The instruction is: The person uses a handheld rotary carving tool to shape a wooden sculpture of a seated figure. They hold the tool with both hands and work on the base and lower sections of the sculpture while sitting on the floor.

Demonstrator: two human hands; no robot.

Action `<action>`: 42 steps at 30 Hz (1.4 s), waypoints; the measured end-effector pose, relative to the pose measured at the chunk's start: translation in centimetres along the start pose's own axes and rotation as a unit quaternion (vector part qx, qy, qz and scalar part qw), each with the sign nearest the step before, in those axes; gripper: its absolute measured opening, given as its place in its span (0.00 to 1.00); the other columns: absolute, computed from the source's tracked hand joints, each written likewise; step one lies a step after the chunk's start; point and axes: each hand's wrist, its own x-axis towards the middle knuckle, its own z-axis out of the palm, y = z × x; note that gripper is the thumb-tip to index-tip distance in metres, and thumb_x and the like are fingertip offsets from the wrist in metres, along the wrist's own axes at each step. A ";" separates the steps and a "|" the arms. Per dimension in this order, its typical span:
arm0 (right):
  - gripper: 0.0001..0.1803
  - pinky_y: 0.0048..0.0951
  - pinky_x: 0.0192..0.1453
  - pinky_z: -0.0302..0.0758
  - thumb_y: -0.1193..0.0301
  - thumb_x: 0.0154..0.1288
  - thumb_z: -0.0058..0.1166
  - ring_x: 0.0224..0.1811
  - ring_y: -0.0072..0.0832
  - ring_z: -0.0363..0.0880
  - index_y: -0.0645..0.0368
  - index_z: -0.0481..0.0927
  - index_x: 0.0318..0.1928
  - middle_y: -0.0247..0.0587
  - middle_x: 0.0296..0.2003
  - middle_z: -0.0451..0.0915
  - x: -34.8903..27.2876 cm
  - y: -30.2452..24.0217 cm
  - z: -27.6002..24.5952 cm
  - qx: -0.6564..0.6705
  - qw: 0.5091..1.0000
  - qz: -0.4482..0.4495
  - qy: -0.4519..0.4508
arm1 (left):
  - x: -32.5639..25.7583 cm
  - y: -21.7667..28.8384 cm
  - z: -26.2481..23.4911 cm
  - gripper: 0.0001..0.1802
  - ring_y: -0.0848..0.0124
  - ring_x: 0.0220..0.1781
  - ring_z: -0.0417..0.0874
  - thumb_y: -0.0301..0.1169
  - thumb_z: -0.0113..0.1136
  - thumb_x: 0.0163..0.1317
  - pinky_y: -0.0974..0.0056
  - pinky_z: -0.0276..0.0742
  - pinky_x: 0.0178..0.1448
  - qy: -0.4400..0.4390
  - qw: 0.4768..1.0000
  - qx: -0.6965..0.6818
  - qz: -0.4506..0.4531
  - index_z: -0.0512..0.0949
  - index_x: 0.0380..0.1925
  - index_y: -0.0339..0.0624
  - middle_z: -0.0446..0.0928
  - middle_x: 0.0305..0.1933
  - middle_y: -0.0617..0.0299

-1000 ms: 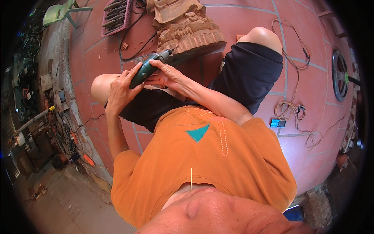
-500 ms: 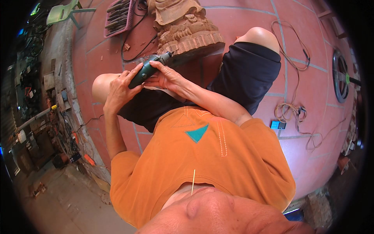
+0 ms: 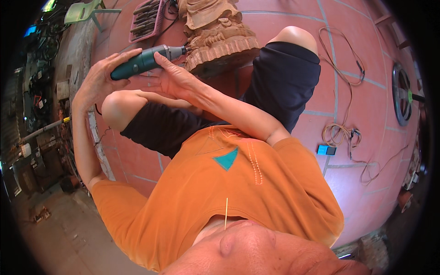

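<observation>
A dark green rotary tool (image 3: 137, 63) with a grey neck and black tip lies between my hands, its tip pointing right. My left hand (image 3: 97, 75) wraps the rear end from behind. My right hand (image 3: 175, 79) presses its thumb against the body near the neck, the other fingers reaching beneath. The tip reaches the edge of a brown carved wooden figure (image 3: 220, 48) with a ridged base; whether it touches cannot be told. The carving stands on the floor in front of my bent legs.
A pink basket (image 3: 158, 28) of chisel-like tools sits beyond the rotary tool, with a pale green chair (image 3: 84, 12) to its left. On the right lie a coiled cable (image 3: 337, 134), a blue phone (image 3: 327, 150) and a black ring-shaped thing (image 3: 401, 94). A rough ledge runs along the left.
The rotary tool has moved left and away from me and turned flatter, its tip now pointing right. My left arm has swung outward, and my right hand has followed leftward.
</observation>
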 end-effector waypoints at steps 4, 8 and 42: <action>0.32 0.62 0.70 0.69 0.47 0.72 0.58 0.67 0.54 0.74 0.52 0.68 0.67 0.49 0.64 0.74 -0.2 -1.1 -1.1 -0.028 0.997 -0.053 0.048 | 2.2 -0.4 0.5 0.50 0.50 0.51 0.83 0.23 0.69 0.44 0.52 0.78 0.56 -0.032 0.998 0.060 0.010 0.67 0.73 0.58 0.81 0.52 0.50; 0.34 0.64 0.71 0.68 0.49 0.71 0.61 0.66 0.54 0.75 0.50 0.66 0.69 0.46 0.64 0.74 -1.8 -1.0 -4.1 -0.009 0.990 -0.053 0.129 | 4.7 -2.4 4.3 0.50 0.45 0.54 0.83 0.27 0.70 0.44 0.48 0.79 0.55 -0.091 0.993 0.070 0.025 0.63 0.72 0.60 0.81 0.53 0.48; 0.34 0.57 0.67 0.76 0.51 0.69 0.64 0.64 0.45 0.76 0.52 0.69 0.67 0.45 0.61 0.76 -2.7 -0.2 -9.1 -0.037 0.975 -0.018 0.220 | 7.3 -7.4 10.4 0.49 0.41 0.62 0.77 0.22 0.66 0.44 0.46 0.75 0.64 -0.200 0.976 -0.079 0.025 0.60 0.71 0.48 0.76 0.61 0.42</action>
